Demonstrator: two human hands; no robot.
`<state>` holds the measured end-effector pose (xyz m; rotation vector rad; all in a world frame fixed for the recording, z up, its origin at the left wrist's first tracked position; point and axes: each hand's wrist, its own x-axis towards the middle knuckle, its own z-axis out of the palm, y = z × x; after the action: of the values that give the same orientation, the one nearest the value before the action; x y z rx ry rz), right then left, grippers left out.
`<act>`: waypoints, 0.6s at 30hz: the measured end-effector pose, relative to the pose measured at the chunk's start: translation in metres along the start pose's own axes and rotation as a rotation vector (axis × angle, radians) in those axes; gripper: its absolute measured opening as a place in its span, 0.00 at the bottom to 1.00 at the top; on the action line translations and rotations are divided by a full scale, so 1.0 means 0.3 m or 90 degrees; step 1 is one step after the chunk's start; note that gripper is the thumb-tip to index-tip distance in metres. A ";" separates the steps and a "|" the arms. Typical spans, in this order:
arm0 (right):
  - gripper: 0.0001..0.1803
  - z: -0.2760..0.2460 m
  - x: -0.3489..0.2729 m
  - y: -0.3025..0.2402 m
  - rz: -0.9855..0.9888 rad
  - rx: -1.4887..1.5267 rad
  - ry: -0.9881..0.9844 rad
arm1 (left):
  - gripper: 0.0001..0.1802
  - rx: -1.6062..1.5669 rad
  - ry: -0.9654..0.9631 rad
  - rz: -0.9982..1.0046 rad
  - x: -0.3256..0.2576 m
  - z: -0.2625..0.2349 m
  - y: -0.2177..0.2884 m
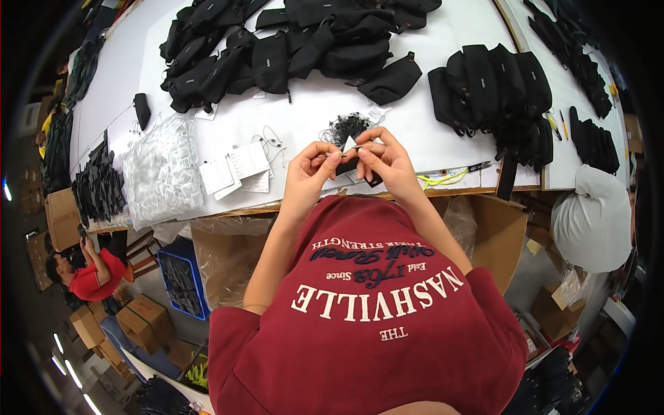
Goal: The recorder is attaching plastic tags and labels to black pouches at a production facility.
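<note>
My left hand (312,166) and my right hand (387,163) meet near the front edge of the table, both closed in a pinch. Between their fingertips is a thin dark cord-like piece (344,155), too small to make out fully. A small white pointed piece (349,144) shows between the hands; whether it is held cannot be told. Under my fingers lies part of a black fabric item (374,180), mostly hidden. Just beyond sits a tangled heap of black cords (348,126). To the left are white printed cards (247,160) with thin strings.
Black fabric pouches (270,62) pile up at the back, with another stack (484,83) at right. A clear plastic bag of white pieces (162,169) and black strips (99,183) lie left. Scissors (477,167) lie right. A person in red (100,273) is at far left.
</note>
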<state>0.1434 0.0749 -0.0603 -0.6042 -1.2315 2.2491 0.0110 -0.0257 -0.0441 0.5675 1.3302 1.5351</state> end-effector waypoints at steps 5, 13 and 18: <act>0.07 0.012 -0.006 -0.008 0.033 -0.024 0.058 | 0.07 0.080 0.016 0.001 0.002 0.005 -0.001; 0.09 0.032 -0.002 -0.003 0.108 0.026 0.095 | 0.09 0.162 0.109 0.054 0.003 0.036 -0.012; 0.09 0.037 0.005 -0.009 0.081 -0.041 0.105 | 0.09 0.193 0.146 0.070 0.008 0.063 -0.001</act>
<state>0.1362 0.0701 -0.0526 -0.8976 -1.2175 2.2169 0.0260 -0.0150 -0.0394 0.6763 1.7519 1.5310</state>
